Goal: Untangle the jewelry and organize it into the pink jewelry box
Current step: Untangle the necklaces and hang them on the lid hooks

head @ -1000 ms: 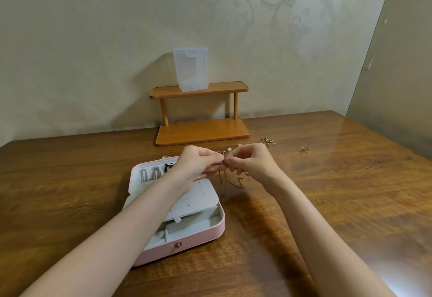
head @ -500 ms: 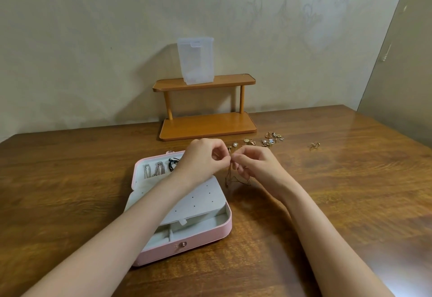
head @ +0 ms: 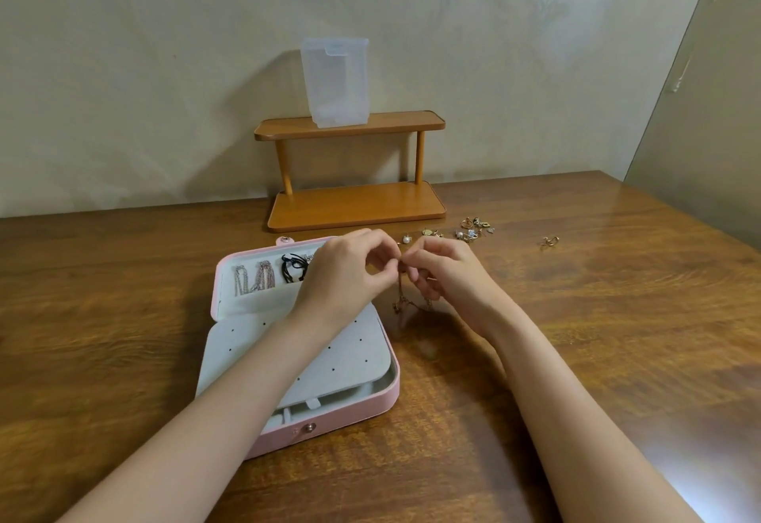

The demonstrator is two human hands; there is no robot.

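My left hand [head: 350,271] and right hand [head: 447,275], fingers pinching a thin tangled gold chain [head: 405,296] at frame centre, beside the open pink jewelry box [head: 370,407].

Glossy dark wood desk [head: 576,337] with visible grain. Smooth pink box [head: 329,428], matt pale grey lining. Shiny gold metal jewelry [head: 473,230]. Frosted clear plastic container [head: 334,81] on a smooth, satin wooden shelf [head: 354,205].

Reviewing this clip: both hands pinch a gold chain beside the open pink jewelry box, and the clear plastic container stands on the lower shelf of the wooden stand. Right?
Not quite. The head view shows the clear plastic container on the upper shelf of the wooden stand, not the lower. The rest holds: left hand and right hand pinch the gold chain beside the open pink jewelry box.
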